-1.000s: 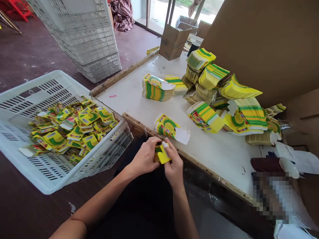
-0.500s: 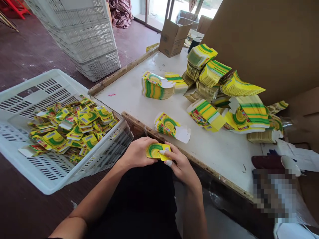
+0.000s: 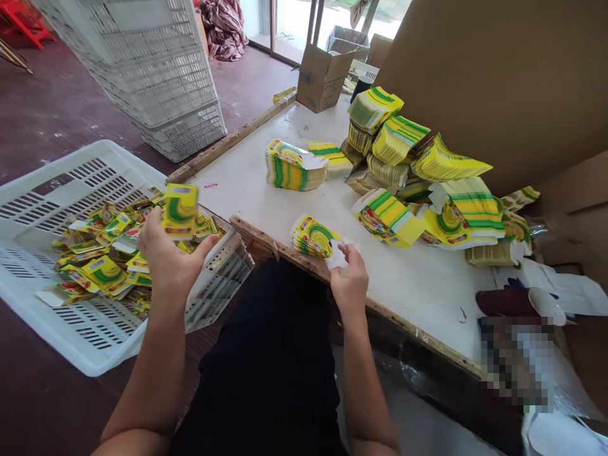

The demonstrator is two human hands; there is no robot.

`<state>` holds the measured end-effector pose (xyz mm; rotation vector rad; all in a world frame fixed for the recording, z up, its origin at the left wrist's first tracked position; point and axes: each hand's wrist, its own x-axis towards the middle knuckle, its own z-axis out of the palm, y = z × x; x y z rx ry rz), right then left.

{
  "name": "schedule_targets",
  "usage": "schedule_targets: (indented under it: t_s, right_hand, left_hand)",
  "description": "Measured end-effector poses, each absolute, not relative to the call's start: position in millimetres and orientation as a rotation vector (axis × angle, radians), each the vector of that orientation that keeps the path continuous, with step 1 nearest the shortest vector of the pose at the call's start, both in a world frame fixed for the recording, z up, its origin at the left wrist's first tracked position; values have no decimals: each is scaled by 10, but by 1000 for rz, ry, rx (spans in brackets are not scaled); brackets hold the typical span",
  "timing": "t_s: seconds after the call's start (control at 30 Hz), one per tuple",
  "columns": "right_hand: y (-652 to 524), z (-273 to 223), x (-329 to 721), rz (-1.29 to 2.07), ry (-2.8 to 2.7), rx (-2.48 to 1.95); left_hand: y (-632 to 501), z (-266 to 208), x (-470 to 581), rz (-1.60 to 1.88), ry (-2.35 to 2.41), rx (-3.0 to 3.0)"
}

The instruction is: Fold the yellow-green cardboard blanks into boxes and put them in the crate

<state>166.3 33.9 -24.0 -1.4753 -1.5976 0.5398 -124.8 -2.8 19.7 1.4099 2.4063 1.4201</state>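
My left hand [image 3: 171,261] is over the near side of the white plastic basket [image 3: 102,364], with thumb and fingers spread apart. Just beyond it a small yellow-and-green carton [image 3: 181,211], slightly blurred, appears to be in the air, free of the grip. Several similar folded cartons [image 3: 107,269] lie heaped in the basket. On the table's near edge, my right hand [image 3: 350,278] pinches the white end flap of a flat carton in a small fanned stack [image 3: 312,236]. Its fingertips partly cover the flaps.
Piles of flat yellow-and-green cartons [image 3: 399,142] stand on the white table [image 3: 242,196], which has a raised wooden edge [image 3: 399,323]. A cardboard box [image 3: 323,79] is at the table's far end. Stacked white crates [image 3: 175,82] rise behind the basket. A dark red cylinder [image 3: 506,306] lies at right.
My left hand has moved left from my lap to the basket and has opened, with the carton leaving it. My right hand has let go of that carton and reached the fanned stack.
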Motion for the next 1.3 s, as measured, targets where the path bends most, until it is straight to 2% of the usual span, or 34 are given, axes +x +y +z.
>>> schedule_targets:
  t_s: [0.07,0.2,0.37,0.47,0.67,0.77,0.87,1.03,1.3]
  right_hand:
    - [499,-301,1690,439,-1718,-1527]
    - [632,-393,1657,337,-1811,-1590]
    - [455,-226,1630,321,-1778,-1555]
    - [214,-93,1517,562,-1779,-1432]
    - [-194,-18,1184,1437,-1454,-974]
    - [-256,-14,1105,1563,-1320,-896]
    - [-240,-28,1107,1540,-1351,-1000]
    - [-181,-41,1226,1412,-1249,-1098]
    - [-161,64,1505,895,-1595,-1170]
  left_hand:
    - [-28,175,-1232,1439,2343,1406]
    - [-48,54,-841,1259,1896,1452]
    - [-44,-159,-326,1165,1405,1166]
    - [-14,-196,-115,1258,1082,906]
    - [75,39,27,1537,851,614]
    - [92,115,41,1718,829,631]
    - [51,112,69,1778,1000,763]
    - [-62,71,78,1560,1057,998]
    - [-29,110,-221,1439,1121,1074]
